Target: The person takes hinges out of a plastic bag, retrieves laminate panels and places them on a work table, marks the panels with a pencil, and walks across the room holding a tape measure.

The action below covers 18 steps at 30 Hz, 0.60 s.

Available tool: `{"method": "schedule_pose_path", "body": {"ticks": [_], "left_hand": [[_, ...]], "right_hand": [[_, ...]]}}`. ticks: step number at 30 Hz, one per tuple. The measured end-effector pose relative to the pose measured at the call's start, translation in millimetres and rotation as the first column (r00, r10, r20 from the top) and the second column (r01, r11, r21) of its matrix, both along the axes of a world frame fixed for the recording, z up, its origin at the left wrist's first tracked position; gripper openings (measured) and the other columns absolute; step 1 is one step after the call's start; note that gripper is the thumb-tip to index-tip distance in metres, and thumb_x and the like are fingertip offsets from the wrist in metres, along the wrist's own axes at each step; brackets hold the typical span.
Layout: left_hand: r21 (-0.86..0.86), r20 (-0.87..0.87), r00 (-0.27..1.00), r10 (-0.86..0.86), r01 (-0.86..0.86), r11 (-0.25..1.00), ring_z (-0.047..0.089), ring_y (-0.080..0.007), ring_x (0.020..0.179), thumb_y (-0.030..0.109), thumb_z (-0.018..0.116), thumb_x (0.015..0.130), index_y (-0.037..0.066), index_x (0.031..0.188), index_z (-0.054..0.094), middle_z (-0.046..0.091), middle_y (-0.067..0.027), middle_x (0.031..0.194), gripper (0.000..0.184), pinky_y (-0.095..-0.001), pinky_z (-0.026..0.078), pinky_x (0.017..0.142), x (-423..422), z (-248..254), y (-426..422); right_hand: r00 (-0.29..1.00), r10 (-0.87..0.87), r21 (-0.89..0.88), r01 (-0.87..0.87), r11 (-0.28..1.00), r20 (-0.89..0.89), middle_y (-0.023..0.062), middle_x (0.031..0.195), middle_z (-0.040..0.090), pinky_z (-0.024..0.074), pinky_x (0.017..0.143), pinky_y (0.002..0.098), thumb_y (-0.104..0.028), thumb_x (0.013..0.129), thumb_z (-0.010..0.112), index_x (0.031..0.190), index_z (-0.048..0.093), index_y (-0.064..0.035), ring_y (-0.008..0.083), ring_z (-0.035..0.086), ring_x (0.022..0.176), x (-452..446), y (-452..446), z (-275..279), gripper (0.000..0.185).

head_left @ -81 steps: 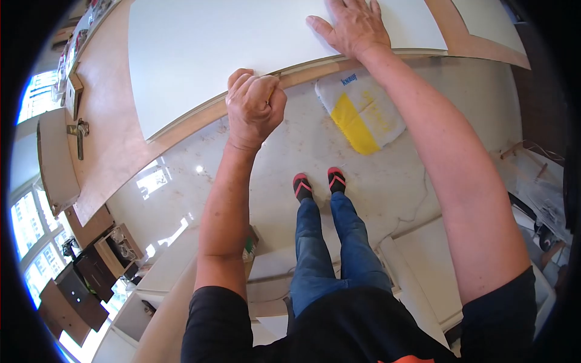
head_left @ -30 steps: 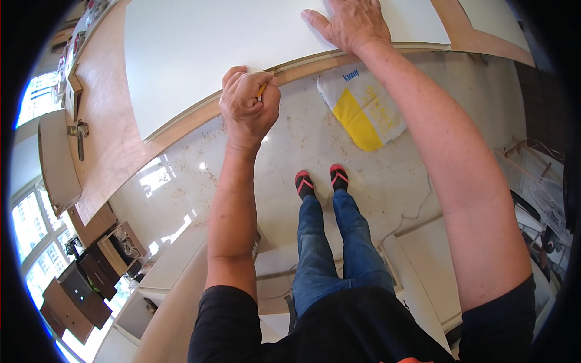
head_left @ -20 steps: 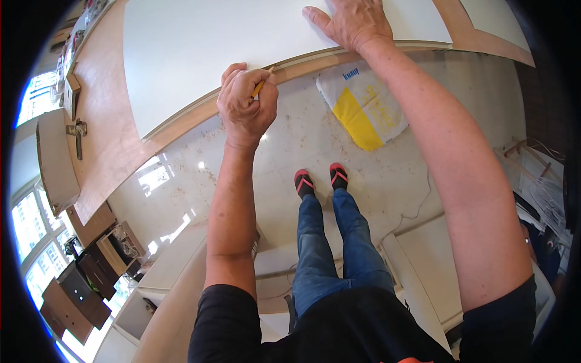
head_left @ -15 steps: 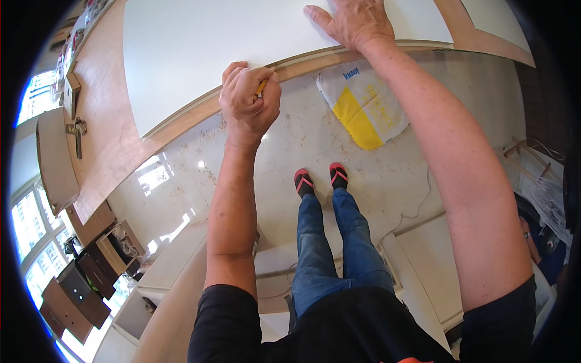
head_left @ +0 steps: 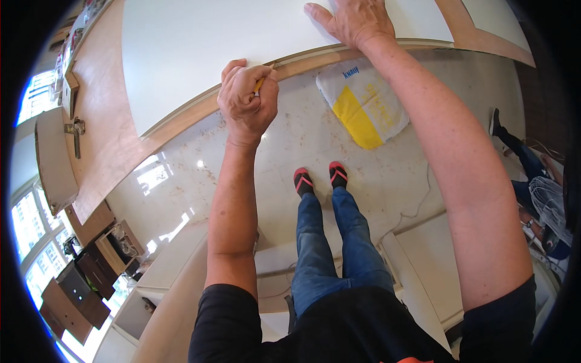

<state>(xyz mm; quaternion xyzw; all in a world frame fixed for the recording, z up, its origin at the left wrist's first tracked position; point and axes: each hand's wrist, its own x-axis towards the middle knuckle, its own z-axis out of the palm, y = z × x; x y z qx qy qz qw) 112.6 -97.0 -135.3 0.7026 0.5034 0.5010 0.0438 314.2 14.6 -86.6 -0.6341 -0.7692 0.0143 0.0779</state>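
Observation:
A large white panel [head_left: 200,54] lies on a light wooden board [head_left: 100,100] at the top of the view. At the panel's near edge, my left hand [head_left: 248,100] is closed around a yellow pencil [head_left: 259,84], its tip side by the edge. My right hand [head_left: 357,24] rests flat on the panel near the same edge, thumb spread to the left, holding nothing; its fingertips are cut off by the top of the frame.
On the tiled floor lies a white and yellow bag [head_left: 363,109]. A clamp [head_left: 76,130] sits on the board's left side. Another person [head_left: 526,163] is at the far right beside a wire-like white object [head_left: 551,202]. Cabinets [head_left: 175,260] stand at the lower left, and a cable crosses the floor.
The other person has come into view at the right. My left hand has shifted slightly left and up along the panel edge, and more of the pencil shows. My right hand stays on the panel.

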Motion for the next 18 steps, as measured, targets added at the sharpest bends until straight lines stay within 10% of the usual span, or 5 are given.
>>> {"method": "schedule_pose_path", "body": {"ticks": [18], "left_hand": [[-0.054, -0.099, 0.995, 0.006, -0.012, 0.998, 0.064, -0.0231, 0.071, -0.001, 0.071, 0.077, 0.005, 0.077, 0.067, 0.067, -0.0051, 0.075, 0.007, -0.0426, 0.049, 0.096, 4.3, 6.4, -0.9]], "right_hand": [[1.000, 0.002, -0.002, -0.002, 1.000, -0.021, 0.0191, 0.160, 0.028, 0.0158, 0.123, 0.0474, -0.058, 0.095, 0.045, 0.151, 0.034, -0.0029, 0.0329, 0.023, 0.149, 0.2, 1.0, 2.5, 0.080]]}}
